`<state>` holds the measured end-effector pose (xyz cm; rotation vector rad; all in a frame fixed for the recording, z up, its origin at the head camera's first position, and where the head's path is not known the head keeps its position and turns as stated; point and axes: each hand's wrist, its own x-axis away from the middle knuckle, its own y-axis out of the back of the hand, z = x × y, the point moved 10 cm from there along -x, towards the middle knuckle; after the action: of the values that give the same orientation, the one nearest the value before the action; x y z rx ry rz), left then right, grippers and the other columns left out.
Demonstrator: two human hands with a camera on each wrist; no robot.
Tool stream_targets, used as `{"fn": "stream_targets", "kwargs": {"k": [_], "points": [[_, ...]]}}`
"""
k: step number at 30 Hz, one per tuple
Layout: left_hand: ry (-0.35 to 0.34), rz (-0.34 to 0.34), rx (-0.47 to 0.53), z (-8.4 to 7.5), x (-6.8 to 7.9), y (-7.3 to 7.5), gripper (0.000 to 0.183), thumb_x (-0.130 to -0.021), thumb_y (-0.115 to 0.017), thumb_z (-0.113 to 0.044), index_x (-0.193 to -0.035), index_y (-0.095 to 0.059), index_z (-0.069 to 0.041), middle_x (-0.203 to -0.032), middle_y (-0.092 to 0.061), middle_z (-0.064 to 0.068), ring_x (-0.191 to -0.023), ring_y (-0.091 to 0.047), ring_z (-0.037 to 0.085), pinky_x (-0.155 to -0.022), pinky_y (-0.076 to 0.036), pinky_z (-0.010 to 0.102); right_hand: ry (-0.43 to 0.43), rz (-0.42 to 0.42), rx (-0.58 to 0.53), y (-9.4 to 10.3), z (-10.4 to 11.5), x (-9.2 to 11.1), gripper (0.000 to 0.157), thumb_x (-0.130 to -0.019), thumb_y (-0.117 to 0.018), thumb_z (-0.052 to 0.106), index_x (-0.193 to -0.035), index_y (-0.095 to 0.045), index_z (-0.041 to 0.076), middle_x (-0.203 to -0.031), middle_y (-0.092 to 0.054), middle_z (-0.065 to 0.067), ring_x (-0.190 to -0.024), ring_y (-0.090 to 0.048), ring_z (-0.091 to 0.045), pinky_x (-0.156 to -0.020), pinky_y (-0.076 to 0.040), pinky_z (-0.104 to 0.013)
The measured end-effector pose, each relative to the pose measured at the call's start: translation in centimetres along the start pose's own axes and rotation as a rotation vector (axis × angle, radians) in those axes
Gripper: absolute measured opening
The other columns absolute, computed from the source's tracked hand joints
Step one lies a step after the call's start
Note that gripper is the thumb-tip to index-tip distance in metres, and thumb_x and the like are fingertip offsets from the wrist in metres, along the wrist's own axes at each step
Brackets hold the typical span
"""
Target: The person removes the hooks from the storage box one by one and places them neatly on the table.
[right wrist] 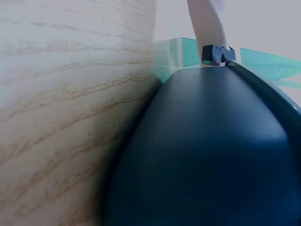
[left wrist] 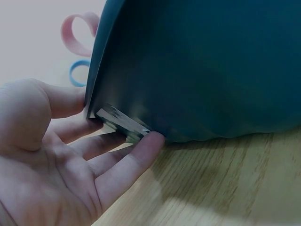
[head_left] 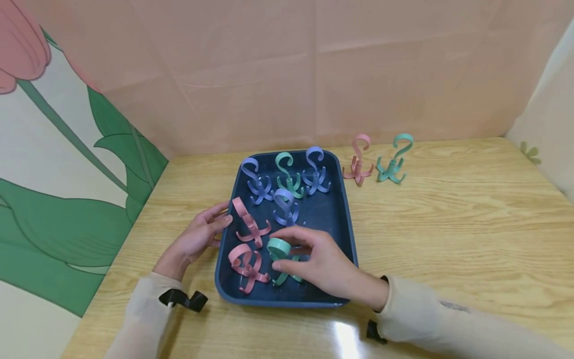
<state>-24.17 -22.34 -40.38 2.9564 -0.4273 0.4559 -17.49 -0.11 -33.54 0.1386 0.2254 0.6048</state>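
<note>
A dark blue tray (head_left: pixel 287 303) holds pink, green and blue plastic hooks, each with an S-shaped top and curved prongs. My left hand (head_left: pixel 203 239) grips the tray's left side. In the left wrist view its thumb lies at the rim and its fingers (left wrist: pixel 148 150) reach against the outer wall. Over the near part of the tray, my right hand (head_left: pixel 323 259) pinches a green hook (head_left: pixel 279 247) by its curved top, between thumb and fingers. Beside that lies a pink hook (head_left: pixel 248 269), with another pink hook (head_left: pixel 251 224) behind it. The right wrist view shows only the tray's outer wall (right wrist: pixel 202 141) up close.
At the tray's far end stand a blue hook (head_left: pixel 257 182), a green hook (head_left: pixel 289 177) and another blue hook (head_left: pixel 316 172); a third blue one (head_left: pixel 286 207) is nearer. On the wooden table (head_left: pixel 448 239), right of the tray, stand a pink hook (head_left: pixel 357 162) and a green hook (head_left: pixel 394 162).
</note>
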Motion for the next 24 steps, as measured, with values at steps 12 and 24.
{"fn": "stream_targets", "kwargs": {"k": [12, 24], "points": [[-0.009, 0.002, -0.001, 0.05, -0.05, -0.04, 0.056, -0.107, -0.05, -0.025, -0.158, -0.031, -0.013, -0.153, -0.044, 0.016, -0.125, -0.059, 0.032, -0.084, -0.058, 0.047, 0.009, -0.051, 0.083, 0.04, 0.03, -0.27, 0.027, -0.088, -0.079, 0.01, -0.113, -0.073, 0.014, -0.101, -0.07, 0.003, -0.089, -0.067, -0.016, -0.08, -0.058, -0.032], [0.0, -0.001, -0.005, 0.13, -0.15, 0.09, 0.056, -0.107, -0.05, -0.026, -0.158, -0.031, -0.015, -0.154, -0.044, 0.016, -0.125, -0.059, 0.031, -0.085, -0.057, 0.047, 0.051, -0.044, 0.075, 0.01, 0.2, -0.15, 0.023, -0.087, -0.079, 0.01, -0.109, -0.076, 0.015, -0.1, -0.073, 0.004, -0.088, -0.068, -0.015, -0.078, -0.059, -0.034]]}}
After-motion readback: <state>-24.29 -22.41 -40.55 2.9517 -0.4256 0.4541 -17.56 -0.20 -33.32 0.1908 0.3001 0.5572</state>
